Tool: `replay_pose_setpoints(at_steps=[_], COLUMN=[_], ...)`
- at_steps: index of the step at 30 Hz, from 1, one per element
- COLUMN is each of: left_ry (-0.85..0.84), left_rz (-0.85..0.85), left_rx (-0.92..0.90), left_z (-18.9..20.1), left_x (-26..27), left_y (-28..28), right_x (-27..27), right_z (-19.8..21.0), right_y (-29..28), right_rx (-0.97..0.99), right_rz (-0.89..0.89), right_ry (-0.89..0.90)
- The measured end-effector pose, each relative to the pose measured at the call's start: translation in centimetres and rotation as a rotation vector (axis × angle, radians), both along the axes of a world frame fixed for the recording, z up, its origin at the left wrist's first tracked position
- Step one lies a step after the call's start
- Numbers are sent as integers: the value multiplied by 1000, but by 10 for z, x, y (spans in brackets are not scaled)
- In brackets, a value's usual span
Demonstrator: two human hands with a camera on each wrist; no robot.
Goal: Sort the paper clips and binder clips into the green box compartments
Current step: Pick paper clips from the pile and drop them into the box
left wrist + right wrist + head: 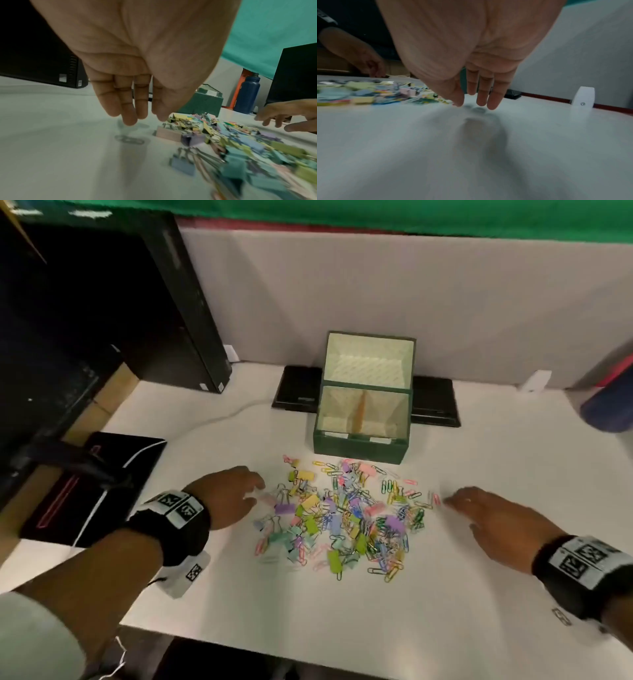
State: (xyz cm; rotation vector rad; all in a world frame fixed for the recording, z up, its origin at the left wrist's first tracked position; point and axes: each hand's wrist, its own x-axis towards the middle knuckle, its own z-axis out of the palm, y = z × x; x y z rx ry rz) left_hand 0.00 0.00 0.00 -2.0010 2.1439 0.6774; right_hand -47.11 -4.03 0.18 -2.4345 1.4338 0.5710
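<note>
Mixed pile of coloured paper clips and binder clips (342,515), loose on white table (445,594), just in front of open green box (359,445), both compartments showing only lining. Left hand (226,496) at pile's left edge, right hand (493,520) at its right; fingers extended, relaxed, grasping nothing.

Black wristbands (178,529) with white square-code tags, pale sleeve (30,642) on left arm

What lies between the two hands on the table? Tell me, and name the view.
In the head view, the mixed pile of clips fills the stretch between the left hand and the right hand. Both hands are empty.
</note>
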Motion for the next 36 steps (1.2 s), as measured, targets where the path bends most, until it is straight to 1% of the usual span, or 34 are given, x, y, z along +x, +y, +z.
replay_pose_setpoints(at_steps=[2,3,5,7,10,16,21,22,24,26,27,29,31,34,36], left_ry=[44,35,-47,-151,-142,-136,-249,-251,-185,-45,4,32,11,-71,-134], left_rz=[39,23,-16,-13,33,82,63,73,137,227,247,231,201,97,41], left_rx=[-26,-35,-46,-81,-199,-318,-300,-306,-324,-345,-343,-297,-257,-273,-294], left_z=[-8,-12,-20,-29,-35,-35,-37,-36,-30,-23,-20,-17,-16,-16,-18], left_x=[-4,-4,-3,4,6,-4,-14,-17,-17,-16,-16,-19,-25,-32,-34], left_y=[-8,-11,-10,-1,7,22,26,25,19,9,3,-13,-28,-50,-62], right_x=[10,13,16,14,13,24,31,31,32,33,33,36,39,44,48], right_z=[-6,-12,-23,-35,-36,-23,-19,-17,-15,-15,-16,-19,-20,-22,-21], right_y=[-11,-17,-21,-17,-17,-5,10,12,13,10,8,4,-2,-9,-15], right_rx=[-54,-64,-103,-160,-229,-236,-245,-259,-282,-276,-259,-238,-257,-261,-306], right_rz=[-39,-25,8,28,46,-112,-181,-194,-217,-225,-227,-190,-146,-169,-175], right_ry=[-78,-90,-139,-168,-208,-161,-150,-156,-175,-186,-178,-136,-87,-125,-136])
